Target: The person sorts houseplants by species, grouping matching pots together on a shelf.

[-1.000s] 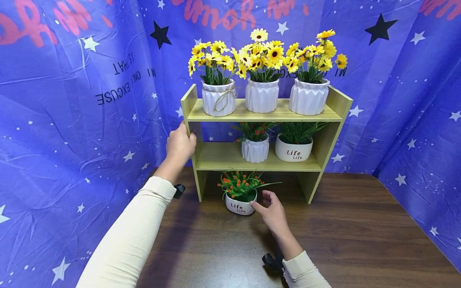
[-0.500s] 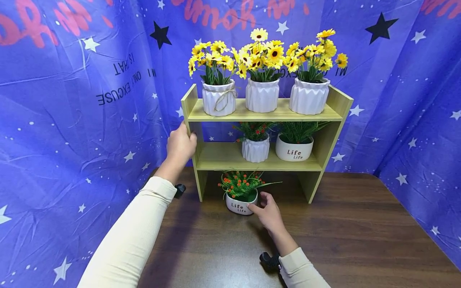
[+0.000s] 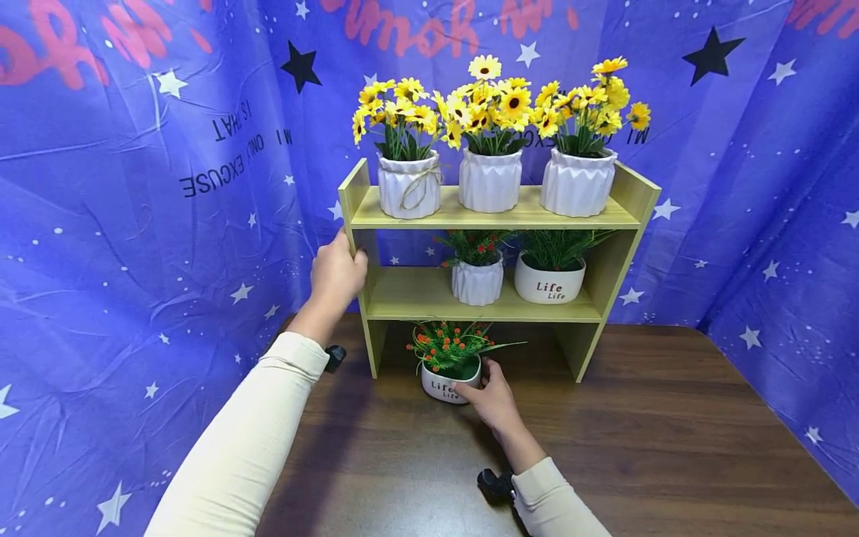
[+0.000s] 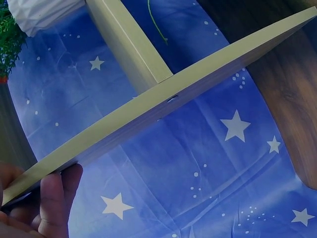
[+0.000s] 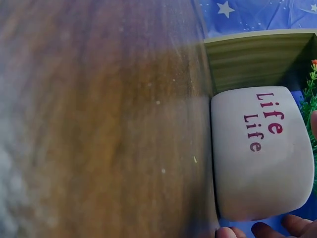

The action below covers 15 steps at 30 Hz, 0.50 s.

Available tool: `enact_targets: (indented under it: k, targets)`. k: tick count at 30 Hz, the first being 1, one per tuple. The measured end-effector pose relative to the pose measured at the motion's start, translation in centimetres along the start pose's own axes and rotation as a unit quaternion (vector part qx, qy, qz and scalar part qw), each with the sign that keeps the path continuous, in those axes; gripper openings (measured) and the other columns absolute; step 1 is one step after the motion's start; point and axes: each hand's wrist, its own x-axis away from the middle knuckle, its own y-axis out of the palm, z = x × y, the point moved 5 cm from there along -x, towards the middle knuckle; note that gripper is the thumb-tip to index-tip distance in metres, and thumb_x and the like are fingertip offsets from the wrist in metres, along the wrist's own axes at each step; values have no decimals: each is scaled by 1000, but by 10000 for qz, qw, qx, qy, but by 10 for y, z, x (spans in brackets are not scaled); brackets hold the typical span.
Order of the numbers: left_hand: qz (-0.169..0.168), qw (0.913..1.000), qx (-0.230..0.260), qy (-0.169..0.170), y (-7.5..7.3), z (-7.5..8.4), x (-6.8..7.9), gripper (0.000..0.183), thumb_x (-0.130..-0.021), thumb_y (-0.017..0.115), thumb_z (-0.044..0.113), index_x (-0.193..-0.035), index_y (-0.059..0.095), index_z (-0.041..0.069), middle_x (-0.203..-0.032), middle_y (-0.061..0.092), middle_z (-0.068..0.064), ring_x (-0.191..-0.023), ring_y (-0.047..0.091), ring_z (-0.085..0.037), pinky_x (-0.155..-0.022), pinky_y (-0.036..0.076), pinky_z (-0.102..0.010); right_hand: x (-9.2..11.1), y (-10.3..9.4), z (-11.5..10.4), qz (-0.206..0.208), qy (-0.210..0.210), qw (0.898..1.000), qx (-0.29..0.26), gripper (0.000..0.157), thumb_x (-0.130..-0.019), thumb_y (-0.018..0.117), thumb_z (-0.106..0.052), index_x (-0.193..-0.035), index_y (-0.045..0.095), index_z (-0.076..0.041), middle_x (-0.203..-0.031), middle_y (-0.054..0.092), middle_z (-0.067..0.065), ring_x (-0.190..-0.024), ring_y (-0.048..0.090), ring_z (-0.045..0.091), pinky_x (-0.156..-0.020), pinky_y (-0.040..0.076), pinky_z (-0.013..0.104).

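My left hand (image 3: 338, 272) grips the left side panel of the light wooden shelf (image 3: 409, 294); in the left wrist view its fingers (image 4: 53, 198) wrap round the panel's edge. At the shelf's foot stands a potted plant (image 3: 435, 384) with small red flowers, in an oval white pot lettered "Life". My right hand (image 3: 498, 403) holds this pot at its right end, thumb across the front and fingers round the side. In the right wrist view the pot (image 5: 262, 168) fills the right part, with fingertips (image 5: 297, 225) along its lower edge.
Three white pots of yellow flowers (image 3: 490, 179) line the top shelf. On the middle shelf are a red-flowered plant in a ribbed pot (image 3: 477, 282) and a grass plant in a "Life" pot (image 3: 549, 282). A dark wooden table (image 3: 644, 432) lies below; blue star-patterned cloth (image 3: 168, 298) surrounds it.
My right hand has moved left along the pot, its thumb sliding farther across the front and its fingers closing round the end. The left hand stays on the side panel.
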Motion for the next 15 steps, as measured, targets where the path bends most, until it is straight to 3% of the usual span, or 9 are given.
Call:
enact_targets:
  k: [5,10,15]
  targets:
    - [74,10000,1,23,2,2,0,26,-96,55,21,-117,58,7,-108,68,-26,-98,63,-52,-77,47,-62,-2,1,-3,5,-182,9997,-147,88,-78,82,-14,-145,30,10,-141,43,32,-132,43,42,-107,36,51]
    - [-63,10000,22,0,6,2,1,27,-96,55,22,-119,57,8,-108,68,-25,-98,63,-51,-77,47,-61,-2,1,-1,98,-173,9997,110,87,-76,83,-12,-143,32,11,-137,48,30,-125,48,39,-105,37,50]
    - [44,10000,-5,32,3,0,0,27,-96,56,20,-120,58,8,-108,68,-26,-98,63,-51,-78,47,-61,-6,7,0,152,-205,9994,219,90,-75,84,-13,-143,29,11,-137,47,32,-126,47,40,-105,37,51]
